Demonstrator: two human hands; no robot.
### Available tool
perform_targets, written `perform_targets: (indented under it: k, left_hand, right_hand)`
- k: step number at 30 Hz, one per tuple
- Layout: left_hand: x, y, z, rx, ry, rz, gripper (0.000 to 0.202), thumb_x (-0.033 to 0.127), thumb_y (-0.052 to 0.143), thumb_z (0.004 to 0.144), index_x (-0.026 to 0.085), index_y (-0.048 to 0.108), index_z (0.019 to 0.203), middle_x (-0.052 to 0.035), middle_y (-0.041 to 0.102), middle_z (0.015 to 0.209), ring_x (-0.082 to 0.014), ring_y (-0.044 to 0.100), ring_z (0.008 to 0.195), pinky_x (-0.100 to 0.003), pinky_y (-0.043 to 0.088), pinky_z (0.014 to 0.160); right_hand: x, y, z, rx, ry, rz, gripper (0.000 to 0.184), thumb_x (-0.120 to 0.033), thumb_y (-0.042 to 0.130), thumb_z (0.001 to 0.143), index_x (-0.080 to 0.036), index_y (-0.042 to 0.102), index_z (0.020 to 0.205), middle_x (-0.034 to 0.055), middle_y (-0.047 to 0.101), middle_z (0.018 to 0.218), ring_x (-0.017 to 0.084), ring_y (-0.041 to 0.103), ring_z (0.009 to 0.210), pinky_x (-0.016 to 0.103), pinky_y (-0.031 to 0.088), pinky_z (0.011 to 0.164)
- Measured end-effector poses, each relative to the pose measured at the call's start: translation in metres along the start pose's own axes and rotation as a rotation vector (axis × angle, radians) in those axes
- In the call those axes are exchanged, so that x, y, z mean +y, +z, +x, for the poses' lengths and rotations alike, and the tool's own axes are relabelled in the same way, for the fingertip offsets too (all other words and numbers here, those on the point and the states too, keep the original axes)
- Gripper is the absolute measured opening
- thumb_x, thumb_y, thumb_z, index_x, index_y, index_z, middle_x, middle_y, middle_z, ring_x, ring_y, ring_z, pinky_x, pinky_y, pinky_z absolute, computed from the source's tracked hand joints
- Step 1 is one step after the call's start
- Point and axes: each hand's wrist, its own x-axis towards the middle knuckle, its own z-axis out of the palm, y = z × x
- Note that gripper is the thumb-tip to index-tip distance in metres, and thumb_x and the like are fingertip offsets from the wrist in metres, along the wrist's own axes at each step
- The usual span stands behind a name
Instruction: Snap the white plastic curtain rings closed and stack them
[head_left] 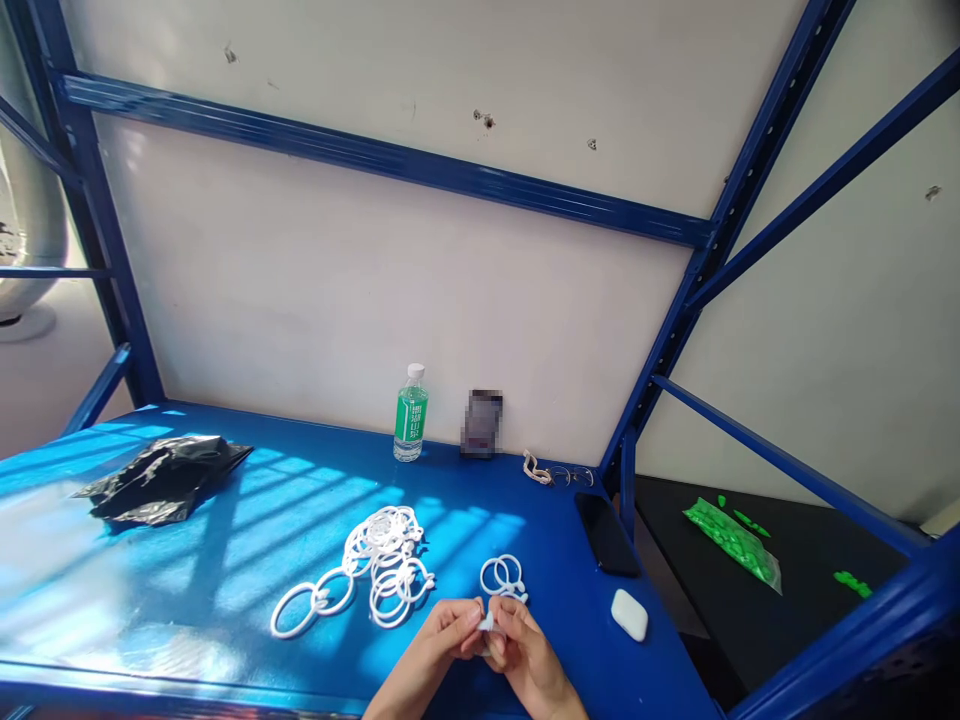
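At the front of the blue shelf, my left hand [459,628] and my right hand [519,640] meet fingertip to fingertip. Both pinch a small white plastic piece [487,622], which the fingers mostly cover, so its full shape is hidden. Just beyond the fingers lie a few white plastic rings [501,572], overlapping one another. Left of my hands sits a larger pile of white rings [384,540], with small clip-like ends on some. Two linked rings [295,610] stretch from that pile towards the left.
A black plastic bag [169,480] lies at the left. Along the wall stand a green-labelled bottle [409,415] and an upright blurred phone-like object [481,425]. Glasses [571,474], a dark phone [606,535] and a white case [629,615] lie right. Blue posts [664,335] frame the shelf.
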Motion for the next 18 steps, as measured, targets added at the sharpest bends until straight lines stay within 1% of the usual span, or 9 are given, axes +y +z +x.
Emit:
perform_targets:
  k: [4, 6, 7, 8, 10, 12, 13, 15, 18]
  left_hand:
    - [0.001, 0.009, 0.003, 0.077, 0.017, -0.125, 0.063, 0.073, 0.063, 0.074, 0.027, 0.029, 0.047, 0.0058, 0.028, 0.053, -0.0160, 0.036, 0.058, -0.035, 0.040, 0.067]
    - [0.004, 0.008, 0.003, 0.142, 0.058, -0.060, 0.061, 0.074, 0.057, 0.077, 0.027, 0.031, 0.049, 0.0051, 0.029, 0.053, -0.0178, 0.041, 0.060, -0.036, 0.043, 0.067]
    - [0.006, 0.006, 0.003, 0.163, 0.077, 0.011, 0.060, 0.075, 0.054, 0.079, 0.027, 0.035, 0.049, 0.0043, 0.033, 0.053, -0.0181, 0.043, 0.059, -0.036, 0.043, 0.064]
    - [0.009, 0.002, 0.001, 0.171, 0.093, 0.093, 0.059, 0.076, 0.053, 0.080, 0.026, 0.041, 0.051, 0.0035, 0.038, 0.054, -0.0180, 0.044, 0.059, -0.035, 0.043, 0.062]
    - [0.017, -0.008, -0.004, 0.197, 0.136, 0.217, 0.056, 0.074, 0.054, 0.083, 0.024, 0.055, 0.057, 0.0016, 0.049, 0.059, -0.0177, 0.047, 0.060, -0.033, 0.043, 0.062]
    - [0.028, -0.021, -0.011, 0.278, 0.216, 0.360, 0.046, 0.063, 0.057, 0.089, 0.023, 0.066, 0.070, -0.0006, 0.058, 0.070, -0.0195, 0.053, 0.069, -0.033, 0.046, 0.071]
    - [0.033, -0.029, -0.015, 0.355, 0.290, 0.510, 0.040, 0.056, 0.055, 0.094, 0.023, 0.068, 0.076, -0.0020, 0.061, 0.076, -0.0214, 0.056, 0.075, -0.034, 0.047, 0.076]
    - [0.042, -0.045, -0.021, 0.506, 0.433, 0.836, 0.028, 0.043, 0.053, 0.097, 0.024, 0.068, 0.082, -0.0048, 0.067, 0.086, -0.0261, 0.062, 0.088, -0.038, 0.049, 0.085]
    - [0.046, -0.073, -0.023, 0.723, 0.589, 1.161, 0.022, 0.031, 0.050, 0.097, 0.025, 0.071, 0.090, -0.0092, 0.070, 0.101, -0.0314, 0.063, 0.102, -0.044, 0.052, 0.088]
  right_hand:
    - [0.008, -0.004, 0.004, 0.034, 0.009, 0.147, 0.062, -0.063, 0.089, 0.061, -0.023, 0.042, 0.050, -0.0116, 0.027, 0.041, 0.007, 0.020, 0.044, 0.024, 0.019, 0.047]
    - [0.006, -0.006, 0.005, 0.056, 0.006, 0.157, 0.057, -0.063, 0.088, 0.061, -0.022, 0.049, 0.052, -0.0107, 0.031, 0.043, 0.007, 0.020, 0.044, 0.024, 0.019, 0.046]
    - [0.004, -0.008, 0.006, 0.066, -0.008, 0.121, 0.052, -0.063, 0.088, 0.061, -0.021, 0.057, 0.057, -0.0089, 0.039, 0.046, 0.007, 0.023, 0.043, 0.023, 0.020, 0.046]
    - [-0.001, -0.009, 0.005, 0.079, -0.039, 0.054, 0.048, -0.063, 0.087, 0.063, -0.020, 0.066, 0.066, -0.0060, 0.049, 0.053, 0.007, 0.029, 0.044, 0.023, 0.022, 0.046]
    - [-0.012, -0.014, 0.002, 0.109, -0.136, -0.174, 0.046, -0.062, 0.082, 0.071, -0.020, 0.076, 0.089, 0.0034, 0.068, 0.078, 0.012, 0.048, 0.054, 0.024, 0.033, 0.050]
    - [-0.025, -0.020, -0.001, 0.166, -0.255, -0.479, 0.044, -0.059, 0.074, 0.082, -0.023, 0.078, 0.107, 0.0102, 0.073, 0.108, 0.021, 0.063, 0.079, 0.030, 0.047, 0.063]
    - [-0.031, -0.024, -0.002, 0.204, -0.300, -0.634, 0.040, -0.056, 0.069, 0.087, -0.025, 0.077, 0.112, 0.0111, 0.072, 0.118, 0.026, 0.065, 0.092, 0.034, 0.051, 0.073]
    - [-0.038, -0.033, -0.004, 0.267, -0.352, -0.911, 0.032, -0.045, 0.060, 0.095, -0.029, 0.076, 0.118, 0.0105, 0.070, 0.128, 0.032, 0.062, 0.113, 0.043, 0.051, 0.094]
    - [-0.041, -0.044, -0.004, 0.276, -0.361, -1.191, 0.034, -0.025, 0.051, 0.096, -0.032, 0.075, 0.119, 0.0100, 0.070, 0.128, 0.034, 0.059, 0.123, 0.052, 0.047, 0.103]
